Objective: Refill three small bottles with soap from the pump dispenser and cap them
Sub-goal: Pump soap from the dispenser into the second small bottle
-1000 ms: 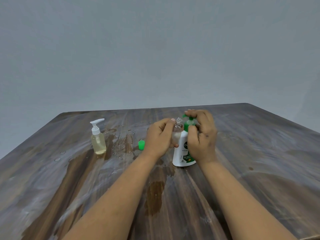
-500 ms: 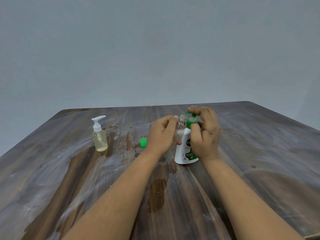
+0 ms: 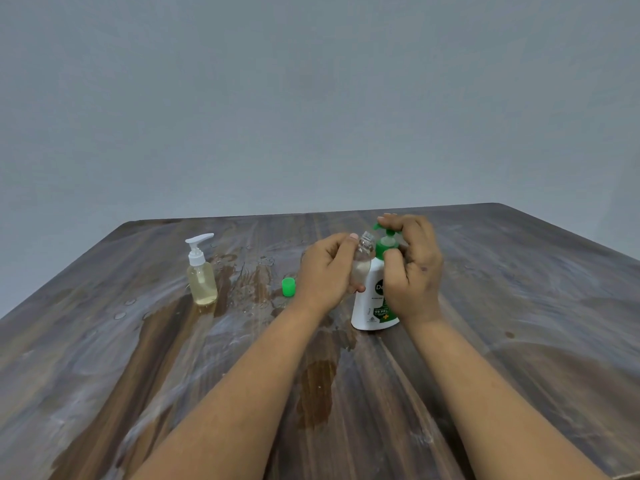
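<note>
Midway through refilling: on a wet wooden table (image 3: pixel 519 341), the right hand (image 3: pixel 412 268) grips the one green-and-white pump dispenser (image 3: pixel 372 306), fingers curled over its head, while the left hand (image 3: pixel 325 268) holds a clear small bottle (image 3: pixel 363 258) (partly filled, uncapped) at the nozzle. One pump-topped bottle (image 3: pixel 202 271) looks full; one green cap (image 3: pixel 288 286) waits; a third is unseen.

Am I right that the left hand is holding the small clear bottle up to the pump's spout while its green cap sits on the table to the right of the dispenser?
Not quite. In the head view the green cap lies to the left of the soap dispenser, beside the left hand. The rest holds: that hand holds the small clear bottle at the spout.
</note>
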